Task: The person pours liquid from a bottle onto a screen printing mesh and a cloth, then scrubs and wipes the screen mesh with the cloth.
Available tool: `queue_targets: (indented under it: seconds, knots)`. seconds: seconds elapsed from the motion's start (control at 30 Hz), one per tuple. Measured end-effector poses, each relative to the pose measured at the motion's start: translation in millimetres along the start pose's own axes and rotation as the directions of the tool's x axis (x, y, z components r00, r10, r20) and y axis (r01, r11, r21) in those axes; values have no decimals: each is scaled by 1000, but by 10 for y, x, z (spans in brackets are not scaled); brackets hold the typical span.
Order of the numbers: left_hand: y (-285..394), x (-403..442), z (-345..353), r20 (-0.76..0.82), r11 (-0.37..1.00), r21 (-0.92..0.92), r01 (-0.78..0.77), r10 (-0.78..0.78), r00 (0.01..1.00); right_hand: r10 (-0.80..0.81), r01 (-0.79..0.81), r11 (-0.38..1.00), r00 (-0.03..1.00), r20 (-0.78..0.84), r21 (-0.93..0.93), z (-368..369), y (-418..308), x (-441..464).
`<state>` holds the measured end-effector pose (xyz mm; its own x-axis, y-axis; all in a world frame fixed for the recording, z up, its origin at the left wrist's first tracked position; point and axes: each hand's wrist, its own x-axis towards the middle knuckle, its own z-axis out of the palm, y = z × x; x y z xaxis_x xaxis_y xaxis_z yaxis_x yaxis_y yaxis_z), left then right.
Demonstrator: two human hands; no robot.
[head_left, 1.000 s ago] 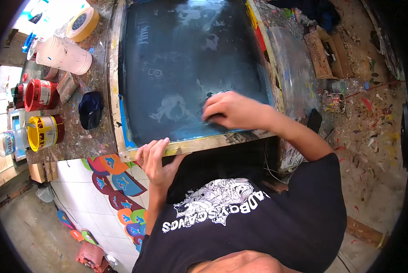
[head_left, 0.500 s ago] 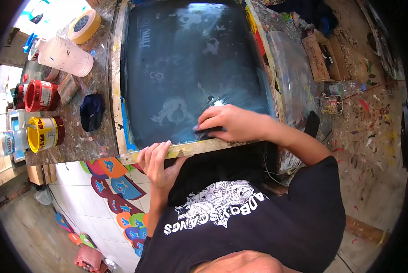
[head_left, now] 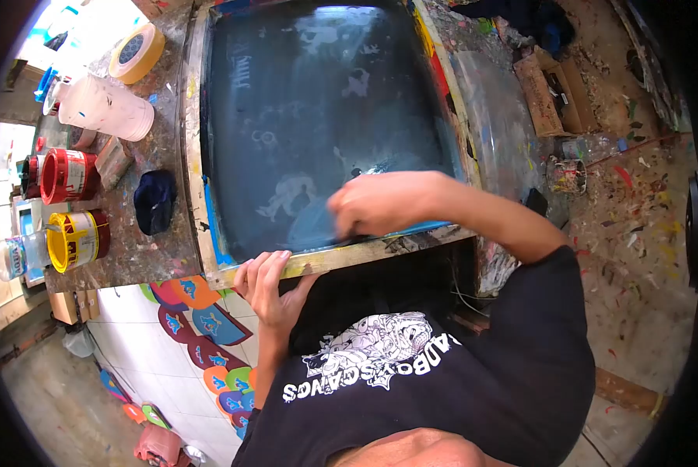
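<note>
A silk-screen frame (head_left: 396, 247) with wooden sides lies in front of me. Its dark grey-blue mesh (head_left: 287, 132) carries pale printed shapes and a wet shine. My left hand (head_left: 270, 286) is closed on the near wooden edge, fingers over the top and thumb below. On the lower part of the mesh, my right hand (head_left: 384, 206) is closed and pressed down, slightly blurred. It holds a small dark cloth, almost fully hidden under the fingers now; the earlier frame shows it better.
At left on the stained table are a yellow paint tub (head_left: 75, 240), a red tub (head_left: 67, 176), a pale plastic bottle (head_left: 108, 109), a tape roll (head_left: 137, 53) and a dark cloth bundle (head_left: 154, 202). A cardboard box (head_left: 550, 93) sits at right. Colourful cut pieces (head_left: 213, 323) lie below.
My right hand has shifted slightly left on the mesh and turned, hiding the cloth. My left hand keeps its hold on the frame. The whole view has tilted a little.
</note>
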<state>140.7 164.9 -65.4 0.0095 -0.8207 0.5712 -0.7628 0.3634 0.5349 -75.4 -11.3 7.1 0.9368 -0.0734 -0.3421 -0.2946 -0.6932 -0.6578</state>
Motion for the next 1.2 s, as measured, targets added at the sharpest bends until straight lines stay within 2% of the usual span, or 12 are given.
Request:
queue_targets:
  seconds: [0.03, 0.13, 0.37, 0.5, 0.57, 0.67, 0.73, 0.83, 0.97, 1.07, 1.13, 1.2]
  knots:
    - [-1, -1, -9, 9, 1000, 1, -1, 1, 1000, 175, -176, 984, 970, 170, -8, -42, 34, -129]
    - [-8, -18, -17, 14, 1000, 15, 11, -12, 1000, 132, -135, 984, 991, 37, 117, 39, 111, -282]
    - [-11, -20, -32, 5, 1000, 6, -26, 26, 1000, -171, 215, 975, 896, -409, 64, 206, -77, 768]
    - [-20, -41, -16, 20, 1000, 13, -16, 16, 1000, -145, -24, 956, 827, -544, -292, -300, 566, 980]
    - [-17, -37, -21, 15, 1000, 16, -26, 26, 1000, 35, -215, 963, 693, -720, -160, -645, 876, 955]
    - [-31, -67, -5, -1, 999, 17, -39, 39, 999, -86, -128, 932, 829, -553, -338, -491, 718, 1087]
    - [-22, -90, -17, -3, 998, 48, -46, 46, 999, -370, 300, 926, 838, -400, -227, -175, 194, 1073]
    - [-42, -92, 10, -13, 996, 74, -58, 59, 998, -411, 385, 911, 871, -271, -146, -44, -73, 1056]
    - [-38, -121, 44, -27, 994, 80, -73, 75, 997, -257, -16, 893, 801, -540, -449, -618, 868, 1211]
    - [-12, -102, 31, -41, 988, 137, -77, 83, 996, -148, -89, 936, 778, -610, -340, -652, 760, 1161]
    - [-83, -163, 25, -42, 978, 178, -113, 123, 992, -335, 159, 924, 777, -534, -348, -262, 333, 1169]
    - [-166, -233, 78, -104, 965, 229, -128, 155, 982, -409, 423, 903, 794, -449, -74, 103, -27, 1121]
